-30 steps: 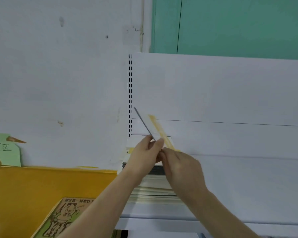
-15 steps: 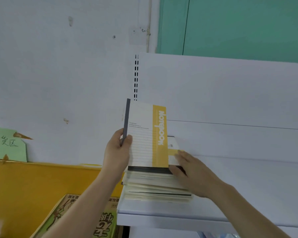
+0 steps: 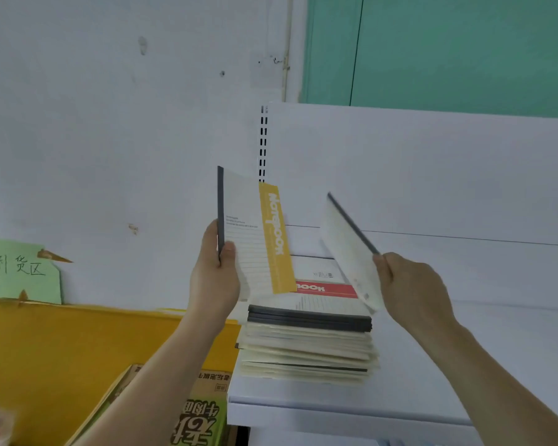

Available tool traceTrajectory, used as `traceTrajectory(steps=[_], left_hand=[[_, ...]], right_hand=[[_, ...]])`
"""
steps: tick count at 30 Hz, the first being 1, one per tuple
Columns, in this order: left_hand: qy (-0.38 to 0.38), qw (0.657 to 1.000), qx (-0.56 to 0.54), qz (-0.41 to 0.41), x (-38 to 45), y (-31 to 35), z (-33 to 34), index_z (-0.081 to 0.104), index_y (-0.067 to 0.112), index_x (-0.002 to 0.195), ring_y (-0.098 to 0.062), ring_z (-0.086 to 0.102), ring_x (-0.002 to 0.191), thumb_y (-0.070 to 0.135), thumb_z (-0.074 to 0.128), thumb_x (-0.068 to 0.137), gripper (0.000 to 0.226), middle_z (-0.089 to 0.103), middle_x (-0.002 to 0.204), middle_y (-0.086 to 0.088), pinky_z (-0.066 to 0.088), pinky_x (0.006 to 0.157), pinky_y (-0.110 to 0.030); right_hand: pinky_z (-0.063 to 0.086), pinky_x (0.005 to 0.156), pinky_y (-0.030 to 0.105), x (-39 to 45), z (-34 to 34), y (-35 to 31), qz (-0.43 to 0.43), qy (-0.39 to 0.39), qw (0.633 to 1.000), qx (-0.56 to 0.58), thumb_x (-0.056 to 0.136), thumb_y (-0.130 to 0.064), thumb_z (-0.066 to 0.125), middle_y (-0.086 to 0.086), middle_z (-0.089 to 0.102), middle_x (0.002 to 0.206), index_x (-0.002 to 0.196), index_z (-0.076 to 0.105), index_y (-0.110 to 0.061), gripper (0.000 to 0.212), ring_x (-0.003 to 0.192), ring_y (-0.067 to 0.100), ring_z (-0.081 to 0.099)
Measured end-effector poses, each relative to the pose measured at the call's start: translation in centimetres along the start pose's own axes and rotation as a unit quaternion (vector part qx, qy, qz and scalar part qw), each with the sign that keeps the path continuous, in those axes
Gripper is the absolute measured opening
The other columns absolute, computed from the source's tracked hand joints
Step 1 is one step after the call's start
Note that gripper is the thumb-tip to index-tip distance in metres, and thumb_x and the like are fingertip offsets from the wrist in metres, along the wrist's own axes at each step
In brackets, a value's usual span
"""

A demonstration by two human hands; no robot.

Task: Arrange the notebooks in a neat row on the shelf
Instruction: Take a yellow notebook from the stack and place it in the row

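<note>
— Notebooks: where are they in the frame?

— Most sit in a flat stack (image 3: 306,342) at lower centre, on the left end of the white shelf (image 3: 464,365). The top one shows a red band. Behind rises the shelf's white back panel (image 3: 416,162), with a slotted upright (image 3: 263,143) at its left edge.

— And to the left?

— A yellow panel (image 3: 62,349) fills the lower left, a green paper sign (image 3: 20,272) taped above it. A printed cardboard box (image 3: 190,413) sits at the bottom edge.

— The hands?

— Well apart, each clamped on a book. The left hand (image 3: 215,278) grips a yellow-banded notebook (image 3: 255,236) upright by its dark spine, just above the stack's left side. The right hand (image 3: 413,284) pinches a second notebook (image 3: 351,252) at its lower spine edge, tilted, its cover turned away.
</note>
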State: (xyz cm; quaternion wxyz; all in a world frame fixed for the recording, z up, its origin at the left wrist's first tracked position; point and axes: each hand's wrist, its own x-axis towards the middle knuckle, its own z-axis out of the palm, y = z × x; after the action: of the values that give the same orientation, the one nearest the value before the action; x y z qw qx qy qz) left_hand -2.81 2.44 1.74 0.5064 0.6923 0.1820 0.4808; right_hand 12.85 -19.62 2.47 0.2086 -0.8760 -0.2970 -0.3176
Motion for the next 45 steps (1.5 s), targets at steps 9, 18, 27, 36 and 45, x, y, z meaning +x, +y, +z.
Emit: traceTrajectory(steps=[9,18,27,36,45], left_hand=[[-0.103,0.987,-0.122,-0.022,-2.6,0.6,5.3,0.038,0.044,0.145,-0.006,0.059,0.121,0.031,0.039,0.107,0.041,0.061,0.133,0.015,0.047,0.107,-0.039],[-0.116,0.983,-0.141,0.006,-2.7,0.3,6.2,0.039,0.045,0.142,-0.01,0.065,0.111,0.018,0.047,0.104,0.048,0.065,0.124,0.014,0.057,0.093,-0.04],[-0.137,0.979,-0.149,0.029,-5.4,0.3,12.7,0.048,0.04,0.139,0.007,0.058,0.109,0.025,0.042,0.106,0.037,0.063,0.123,0.025,0.047,0.09,-0.019],[-0.354,0.927,-0.123,-0.022,-13.7,4.8,25.7,0.019,0.048,0.145,-0.013,0.065,0.093,0.022,0.04,0.106,0.052,0.056,0.12,0.017,0.061,0.057,-0.038],[-0.336,0.931,-0.137,-0.033,-23.5,10.6,43.7,0.038,0.045,0.133,-0.012,0.064,0.083,0.021,0.043,0.105,0.037,0.061,0.109,0.013,0.059,0.047,-0.041]], right_hand=[[0.048,0.096,0.042,-4.1,2.7,-9.4,-0.086,0.047,0.989,0.112,0.101,-0.039,0.025,0.011,0.06,0.131,0.132,0.056,-0.015,0.05,0.12,0.029,0.056],[0.022,0.116,0.046,-5.0,2.8,-6.6,-0.149,-0.005,0.982,0.117,0.101,-0.037,0.021,-0.001,0.021,0.159,0.15,0.03,-0.021,0.052,0.148,0.017,0.007],[0.031,0.098,0.012,-6.2,-0.8,1.9,0.055,-0.024,0.981,0.185,0.091,-0.055,0.044,-0.009,0.022,0.154,0.153,0.006,-0.024,0.079,0.13,0.003,0.034],[0.028,0.077,-0.007,-10.0,-7.3,16.7,0.145,0.013,0.978,0.152,0.1,-0.025,0.046,-0.011,0.033,0.141,0.153,0.007,-0.025,0.066,0.095,-0.015,0.036],[0.039,0.08,0.0,-13.7,-14.4,35.9,0.136,-0.009,0.987,0.081,0.088,-0.048,0.061,-0.02,0.021,0.144,0.15,0.01,-0.032,0.082,0.101,-0.004,0.045]])
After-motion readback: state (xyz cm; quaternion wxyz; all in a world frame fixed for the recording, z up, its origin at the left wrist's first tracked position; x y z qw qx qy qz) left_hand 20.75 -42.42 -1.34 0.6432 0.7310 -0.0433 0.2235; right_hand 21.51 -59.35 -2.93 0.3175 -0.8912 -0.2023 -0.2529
